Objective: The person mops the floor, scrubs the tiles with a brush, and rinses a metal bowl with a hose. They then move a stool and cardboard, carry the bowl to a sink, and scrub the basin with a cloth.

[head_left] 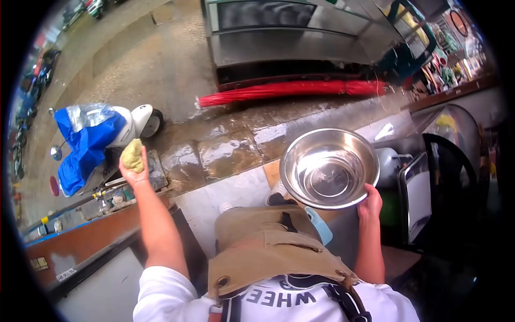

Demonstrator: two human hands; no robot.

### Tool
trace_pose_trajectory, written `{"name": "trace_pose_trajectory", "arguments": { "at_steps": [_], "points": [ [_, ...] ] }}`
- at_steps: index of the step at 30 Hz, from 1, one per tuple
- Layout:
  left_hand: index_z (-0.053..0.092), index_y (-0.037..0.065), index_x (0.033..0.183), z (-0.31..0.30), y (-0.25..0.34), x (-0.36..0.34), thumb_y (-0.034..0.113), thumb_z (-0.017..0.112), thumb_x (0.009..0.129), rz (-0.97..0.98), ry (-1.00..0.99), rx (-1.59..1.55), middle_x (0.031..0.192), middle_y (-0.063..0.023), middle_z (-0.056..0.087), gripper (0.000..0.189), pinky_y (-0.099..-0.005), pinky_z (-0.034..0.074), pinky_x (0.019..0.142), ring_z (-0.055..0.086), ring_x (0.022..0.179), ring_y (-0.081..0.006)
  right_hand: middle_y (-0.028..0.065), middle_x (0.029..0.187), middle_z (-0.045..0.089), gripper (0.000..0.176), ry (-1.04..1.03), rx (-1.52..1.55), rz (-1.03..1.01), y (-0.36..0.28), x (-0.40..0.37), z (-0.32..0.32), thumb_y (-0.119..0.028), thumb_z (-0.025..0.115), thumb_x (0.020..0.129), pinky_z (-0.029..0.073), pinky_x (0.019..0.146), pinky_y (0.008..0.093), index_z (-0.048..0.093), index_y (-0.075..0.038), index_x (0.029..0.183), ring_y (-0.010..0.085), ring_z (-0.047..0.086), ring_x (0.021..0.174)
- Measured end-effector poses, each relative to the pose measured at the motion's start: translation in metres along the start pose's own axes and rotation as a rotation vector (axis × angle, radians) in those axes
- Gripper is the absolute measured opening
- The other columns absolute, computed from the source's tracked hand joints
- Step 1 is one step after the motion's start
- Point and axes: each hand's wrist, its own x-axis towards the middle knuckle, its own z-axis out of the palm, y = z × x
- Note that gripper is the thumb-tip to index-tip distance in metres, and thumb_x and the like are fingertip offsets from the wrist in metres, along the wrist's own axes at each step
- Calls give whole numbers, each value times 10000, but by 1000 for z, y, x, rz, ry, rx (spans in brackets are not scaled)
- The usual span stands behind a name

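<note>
On the left, my left hand (134, 174) is stretched out with its fingers around a yellowish-green cloth or sponge-like lump (132, 156). My right hand (370, 204) grips the lower right rim of a shiny metal basin (329, 168), which is held out in front of me at the right. The basin looks empty inside apart from reflections. Between my arms is the brown apron (273, 241) that I wear over a white shirt.
A scooter with a blue cover (88, 142) stands at the left. A metal stall with a rolled red cloth (295, 91) is ahead across wet paving. A brown ledge (96, 236) runs at lower left. Chairs (417, 198) stand on the right.
</note>
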Motion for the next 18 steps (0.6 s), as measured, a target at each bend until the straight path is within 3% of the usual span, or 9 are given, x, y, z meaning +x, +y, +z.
{"name": "trace_pose_trajectory", "arguments": {
  "at_steps": [2, 7, 9, 12, 18],
  "points": [
    [578, -37, 1138, 1, -2, 8, 252, 538, 849, 0, -60, 97, 1200, -202, 599, 411, -554, 425, 1009, 552, 1140, -387, 90, 829, 609, 37, -14, -23, -64, -22, 16, 7, 43, 599, 786, 491, 750, 312, 579, 22, 810, 189, 597, 773],
    [593, -57, 1102, 0, -6, -4, 178, 553, 818, 78, 176, 133, 1158, -202, 610, 370, -500, 510, 931, 571, 1092, -382, 81, 849, 620, 104, -61, -105, -110, -68, 64, 6, 39, 603, 782, 483, 743, 298, 561, 12, 874, 170, 599, 772],
    [591, -58, 1100, -5, -13, -14, 185, 550, 818, 156, 150, 185, 1160, -206, 608, 374, -506, 505, 932, 567, 1095, -379, 86, 833, 617, 95, -22, -133, -138, -83, 87, 6, 53, 597, 778, 484, 733, 293, 561, 10, 854, 176, 604, 765],
    [563, -69, 1148, -9, -18, -17, 194, 546, 797, 117, 173, 214, 1197, -213, 587, 439, -520, 475, 951, 546, 1122, -394, 93, 819, 613, 89, 27, -79, -142, -99, 101, 9, 58, 602, 773, 492, 702, 297, 562, 0, 827, 185, 608, 737],
    [535, -74, 1208, -27, -18, 18, 198, 511, 759, -106, 223, 182, 1243, -204, 570, 525, -575, 403, 1006, 512, 1176, -398, 85, 798, 590, 96, 207, 105, -181, -90, 74, -9, 47, 621, 755, 492, 681, 303, 550, -1, 799, 186, 587, 734]
  ]
}}
